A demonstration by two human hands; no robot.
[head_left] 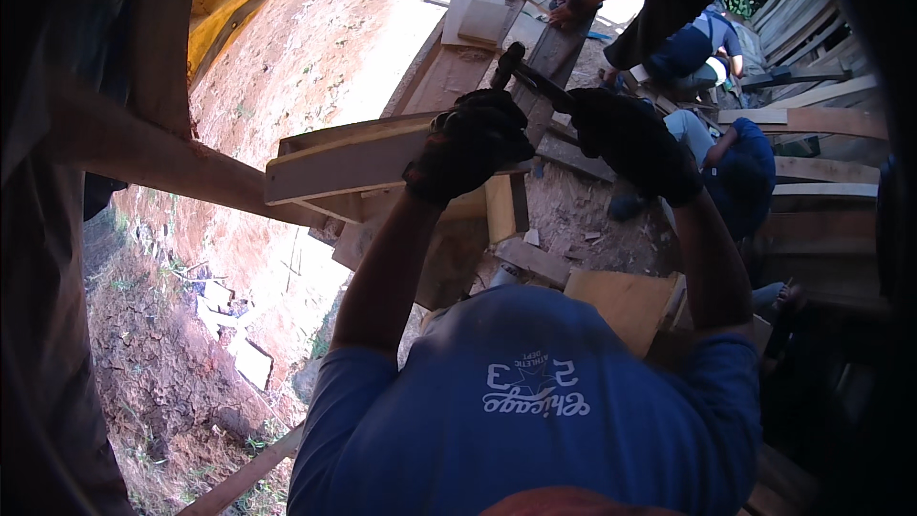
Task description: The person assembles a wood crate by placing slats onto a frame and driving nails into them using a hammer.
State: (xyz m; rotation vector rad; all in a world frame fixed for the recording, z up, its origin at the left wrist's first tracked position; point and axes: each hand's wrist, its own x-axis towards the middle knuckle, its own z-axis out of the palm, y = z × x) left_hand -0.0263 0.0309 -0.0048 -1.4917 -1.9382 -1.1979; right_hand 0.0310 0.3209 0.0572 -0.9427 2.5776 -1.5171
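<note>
Both my hands wear dark gloves and are raised in front of my chest. My right hand point(638, 141) is closed around the handle of a hammer point(543, 84), whose dark head points up and left. Just below the hammer head, my left hand point(473, 143) is closed; whatever it grips is hidden by the glove and shadow. Under my left hand lies a wooden frame piece point(349, 170) made of joined boards, its long end reaching left.
Behind the hands runs a long plank bench point(449, 76) with loose board offcuts point(478, 19). A person point(659, 0) works at its far end; others point(740, 167) crouch at the right beside stacked planks point(826, 119). A wooden beam point(162, 148) crosses at left above an earth slope point(181, 363).
</note>
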